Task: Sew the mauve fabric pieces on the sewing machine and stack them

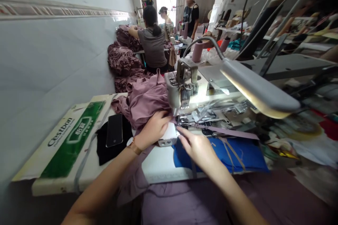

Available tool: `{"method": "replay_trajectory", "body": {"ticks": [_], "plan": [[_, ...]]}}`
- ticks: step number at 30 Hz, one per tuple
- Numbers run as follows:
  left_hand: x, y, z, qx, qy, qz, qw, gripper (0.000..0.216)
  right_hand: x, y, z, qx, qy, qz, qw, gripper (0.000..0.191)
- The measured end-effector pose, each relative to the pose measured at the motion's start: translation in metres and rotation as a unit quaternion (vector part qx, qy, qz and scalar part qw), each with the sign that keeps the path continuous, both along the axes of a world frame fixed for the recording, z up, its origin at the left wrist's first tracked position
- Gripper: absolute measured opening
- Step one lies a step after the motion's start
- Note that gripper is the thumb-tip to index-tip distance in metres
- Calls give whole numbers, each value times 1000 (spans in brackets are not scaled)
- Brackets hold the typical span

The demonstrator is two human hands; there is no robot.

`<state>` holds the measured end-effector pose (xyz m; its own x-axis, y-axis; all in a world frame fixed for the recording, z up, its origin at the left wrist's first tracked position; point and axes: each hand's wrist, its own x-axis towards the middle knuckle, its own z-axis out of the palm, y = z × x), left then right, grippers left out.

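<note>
Mauve fabric (148, 95) lies bunched at the left of an industrial sewing machine (174, 89). My left hand (157, 126), with a watch on its wrist, is closed on the fabric's edge beside the needle area; its fingertips are partly hidden. Just right of it, my right hand (196, 146) stretches its index finger to the front of the presser foot (183, 119), with thumb and index apart and nothing visible between them. A narrow mauve strip (227, 132) runs from the foot toward the right. Between my hands is the machine's white bed (167, 135).
A dark phone (114, 130) rests on black cloth (101, 144) at the left, beside a green and white Cestbon carton sheet (71, 137). Blue cloth (221, 154) covers the table's front right. A lamp (258, 84) overhangs the machine. Other people (153, 42) are farther back.
</note>
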<state>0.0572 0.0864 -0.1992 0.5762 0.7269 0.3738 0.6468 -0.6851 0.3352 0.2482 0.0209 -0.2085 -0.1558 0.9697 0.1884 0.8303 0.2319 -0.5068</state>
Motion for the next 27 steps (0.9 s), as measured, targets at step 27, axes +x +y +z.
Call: {"method": "replay_trajectory", "body": {"ticks": [27], "plan": [[-9,-193,-90,-228,-77,79,967,25,5,-131,-137,-228,148,29,962,11]]}}
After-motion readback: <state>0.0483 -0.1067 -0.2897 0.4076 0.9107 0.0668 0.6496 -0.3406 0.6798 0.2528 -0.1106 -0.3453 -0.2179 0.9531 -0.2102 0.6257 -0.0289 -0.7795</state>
